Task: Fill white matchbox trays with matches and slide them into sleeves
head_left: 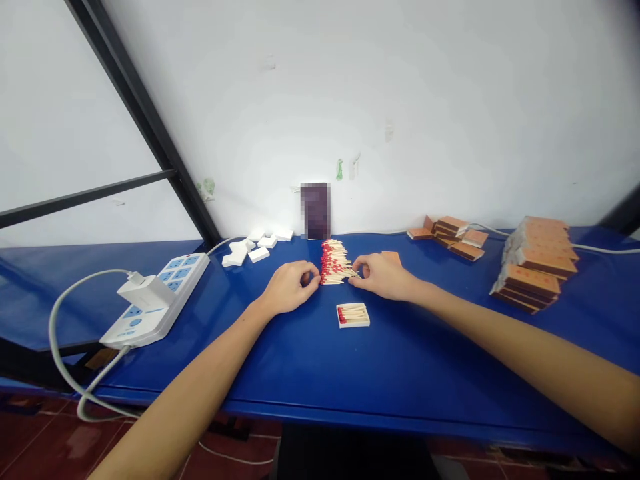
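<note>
Red-tipped matches (334,263) lie between our curled left hand (291,287) and right hand (381,277), grip unclear; the right partly hides an orange piece (393,257); a power strip (174,275) sits left.

Matches (336,262): pale cream sticks, bright red heads. Tray (354,325): white. Blocks (259,254): plain white. Loose boxes (467,251): orange-brown tops, dark brown sides. Stack (530,273): same orange-brown and dark brown. Table (295,367): glossy deep blue. Power strip (170,320): white, light-blue sockets. Charger (146,293), cord (53,330): white. Rectangle (316,210): dark purple, blocky pixels. Wall (300,100): white, few green smudges. Frame (145,120): black. Floor (80,440): reddish-brown tiles, paler joint lines.
</note>
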Tool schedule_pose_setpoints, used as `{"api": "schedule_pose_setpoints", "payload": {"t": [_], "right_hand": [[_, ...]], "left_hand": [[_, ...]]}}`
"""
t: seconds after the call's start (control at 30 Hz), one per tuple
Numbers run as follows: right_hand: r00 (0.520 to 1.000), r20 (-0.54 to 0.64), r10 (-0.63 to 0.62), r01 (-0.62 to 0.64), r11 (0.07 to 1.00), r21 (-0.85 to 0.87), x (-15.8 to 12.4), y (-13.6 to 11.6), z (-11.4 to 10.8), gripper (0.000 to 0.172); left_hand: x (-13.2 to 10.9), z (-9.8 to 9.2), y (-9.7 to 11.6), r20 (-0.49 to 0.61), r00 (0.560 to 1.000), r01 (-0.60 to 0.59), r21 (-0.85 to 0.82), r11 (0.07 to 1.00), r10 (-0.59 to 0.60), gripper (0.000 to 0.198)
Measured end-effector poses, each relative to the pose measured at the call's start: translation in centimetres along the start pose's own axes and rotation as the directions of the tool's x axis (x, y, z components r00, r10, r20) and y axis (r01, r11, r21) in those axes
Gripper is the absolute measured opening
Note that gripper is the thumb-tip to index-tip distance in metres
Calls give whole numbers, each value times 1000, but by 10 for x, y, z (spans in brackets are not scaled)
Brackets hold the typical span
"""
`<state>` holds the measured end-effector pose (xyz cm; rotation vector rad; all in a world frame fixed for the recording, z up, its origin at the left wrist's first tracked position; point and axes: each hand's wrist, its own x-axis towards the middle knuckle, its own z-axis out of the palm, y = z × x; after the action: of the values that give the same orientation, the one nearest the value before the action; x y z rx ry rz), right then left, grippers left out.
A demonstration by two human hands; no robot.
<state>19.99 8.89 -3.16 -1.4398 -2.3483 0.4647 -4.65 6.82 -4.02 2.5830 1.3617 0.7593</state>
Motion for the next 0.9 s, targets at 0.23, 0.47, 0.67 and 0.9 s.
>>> {"api": "schedule_pose_setpoints", "payload": {"t": [0.23,0.47,0.67,0.9], "right_hand": [[999,-42,-21,22,999,29,-1,-2,3,20],[996,-62,-58,59,998,8,-3,1,1,23],[989,-51,-136,133,989,-62,-7,3,-5,21],[981,28,-194,195,980,-37,-26,1,-3,24]], "left_hand": [[0,1,0,8,1000,-7,3,1000,7,18],[0,2,-2,3,1000,-8,5,1000,8,20],[-1,1,-1,-5,1000,-13,15,1000,13,19],[-2,0,6,10,997,-73,-10,997,73,18]]}}
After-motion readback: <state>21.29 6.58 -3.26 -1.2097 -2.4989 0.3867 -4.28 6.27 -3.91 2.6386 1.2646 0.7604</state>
